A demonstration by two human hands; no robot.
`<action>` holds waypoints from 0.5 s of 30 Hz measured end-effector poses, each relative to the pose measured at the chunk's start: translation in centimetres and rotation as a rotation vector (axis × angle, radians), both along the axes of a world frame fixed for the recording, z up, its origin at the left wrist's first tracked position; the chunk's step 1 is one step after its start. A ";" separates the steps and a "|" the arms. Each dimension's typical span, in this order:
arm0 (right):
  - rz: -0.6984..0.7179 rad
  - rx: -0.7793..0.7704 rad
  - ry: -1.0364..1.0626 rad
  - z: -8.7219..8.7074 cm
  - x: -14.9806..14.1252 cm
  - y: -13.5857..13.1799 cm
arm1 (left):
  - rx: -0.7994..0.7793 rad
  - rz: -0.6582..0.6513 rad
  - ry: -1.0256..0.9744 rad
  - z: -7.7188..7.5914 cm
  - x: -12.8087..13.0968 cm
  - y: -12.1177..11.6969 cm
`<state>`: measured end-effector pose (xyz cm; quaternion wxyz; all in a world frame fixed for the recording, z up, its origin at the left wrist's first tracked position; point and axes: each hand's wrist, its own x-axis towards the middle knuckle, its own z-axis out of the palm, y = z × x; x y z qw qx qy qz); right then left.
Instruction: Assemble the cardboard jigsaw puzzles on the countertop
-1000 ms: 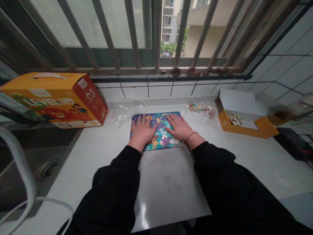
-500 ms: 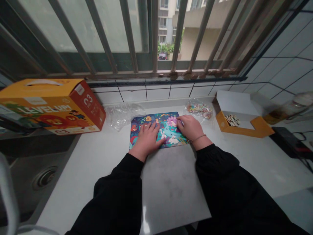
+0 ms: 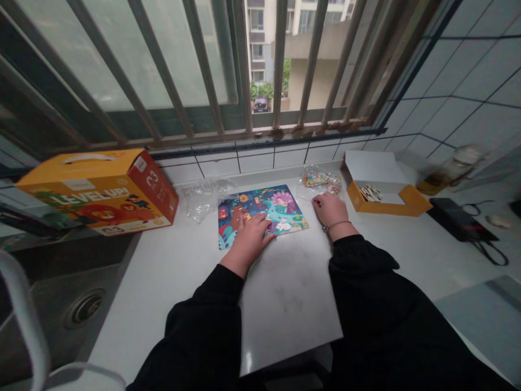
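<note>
From my right hand (image 3: pixel 331 210), the bag of pieces (image 3: pixel 321 180) blocks the way at 12 o'clock, and the open box (image 3: pixel 378 190) stands at 2 o'clock. Free tabletop (image 3: pixel 378 255) runs from 3 to 5 o'clock. From my left hand (image 3: pixel 248 239), the plastic wrap (image 3: pixel 201 198) lies at 11 o'clock and the carton (image 3: pixel 97 190) stands at 10 o'clock. The puzzle (image 3: pixel 280 209) sits between my hands.

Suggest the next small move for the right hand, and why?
Probably reach into the plastic bag of pieces with the right hand: the bag lies just beyond it, and that hand is off the puzzle, while the left hand rests on the puzzle.
</note>
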<state>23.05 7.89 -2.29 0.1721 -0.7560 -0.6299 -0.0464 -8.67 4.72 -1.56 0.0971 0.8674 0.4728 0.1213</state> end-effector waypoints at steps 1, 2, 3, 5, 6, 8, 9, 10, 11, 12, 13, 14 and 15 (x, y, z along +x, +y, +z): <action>0.011 0.015 -0.003 0.1 -0.1 -0.1 | 0.007 0.012 0.011 0.0 0.0 -0.1; 0.019 0.035 -0.006 0.3 -0.1 -0.2 | 0.016 0.029 0.018 0.0 0.0 -0.2; 0.027 0.057 -0.008 0.4 -0.1 -0.4 | 0.024 0.049 0.020 0.0 0.0 -0.3; 0.041 0.101 -0.013 0.6 0.1 -0.8 | 0.038 0.087 0.014 0.1 -0.2 -0.6; 0.048 0.125 -0.014 0.7 0.3 -1.1 | 0.042 0.101 0.012 0.1 -0.2 -0.7; 0.057 0.199 -0.008 0.8 0.6 -1.5 | 0.045 0.118 0.006 0.1 -0.3 -0.8; 0.056 0.253 0.001 0.8 0.8 -1.7 | 0.044 0.125 0.003 0.1 -0.3 -0.8; 0.053 0.313 0.013 0.9 0.9 -1.8 | 0.043 0.133 -0.001 0.0 -0.2 -0.8; 0.046 0.373 0.033 1.0 1.0 -2.0 | 0.042 0.143 -0.004 0.0 -0.1 -0.8; 0.034 0.422 0.058 1.1 1.0 -2.1 | 0.041 0.155 -0.009 -0.1 0.0 -0.7; 0.018 0.454 0.088 1.2 0.9 -2.2 | 0.041 0.167 -0.013 -0.3 0.2 -0.7; -0.003 0.472 0.121 1.4 0.8 -2.4 | 0.041 0.180 -0.017 -0.4 0.4 -0.7; -0.028 0.476 0.153 1.6 0.7 -2.5 | 0.042 0.191 -0.021 -0.5 0.6 -0.6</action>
